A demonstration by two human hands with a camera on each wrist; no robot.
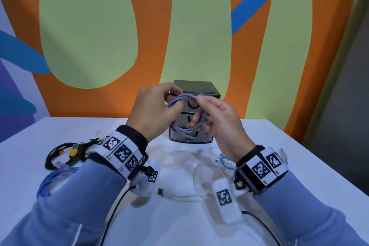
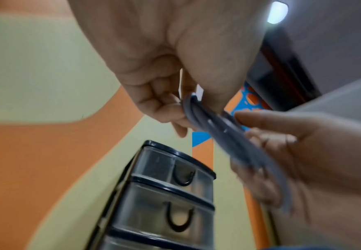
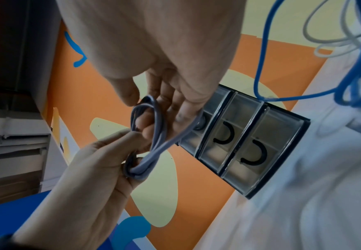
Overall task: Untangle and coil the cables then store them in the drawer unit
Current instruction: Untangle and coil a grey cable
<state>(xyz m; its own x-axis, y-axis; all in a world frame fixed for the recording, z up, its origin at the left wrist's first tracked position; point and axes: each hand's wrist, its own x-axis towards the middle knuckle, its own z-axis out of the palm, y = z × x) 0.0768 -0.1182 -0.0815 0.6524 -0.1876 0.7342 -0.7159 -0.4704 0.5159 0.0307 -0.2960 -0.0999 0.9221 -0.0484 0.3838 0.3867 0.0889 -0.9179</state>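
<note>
A lilac cable [image 1: 180, 99] [image 2: 216, 125] [image 3: 154, 135], wound into a small coil, hangs in the air in front of the drawer unit [image 1: 199, 88] [image 2: 164, 194] [image 3: 250, 145]. My left hand [image 1: 155, 110] [image 2: 169, 101] pinches the coil's left side between thumb and fingers. My right hand [image 1: 213, 118] [image 3: 166, 94] grips the right side, fingers curled through the loops. The unit is small, dark-framed, with three clear drawers, all closed. It stands at the back of the white table [image 1: 279, 166].
A black cable bundle with yellow plugs [image 1: 65, 154] and a blue cable [image 1: 54, 177] lie at the left. White cables [image 1: 199, 191] and a thin blue one [image 1: 225, 163] lie in the middle and right, below my wrists. A painted wall stands behind the table.
</note>
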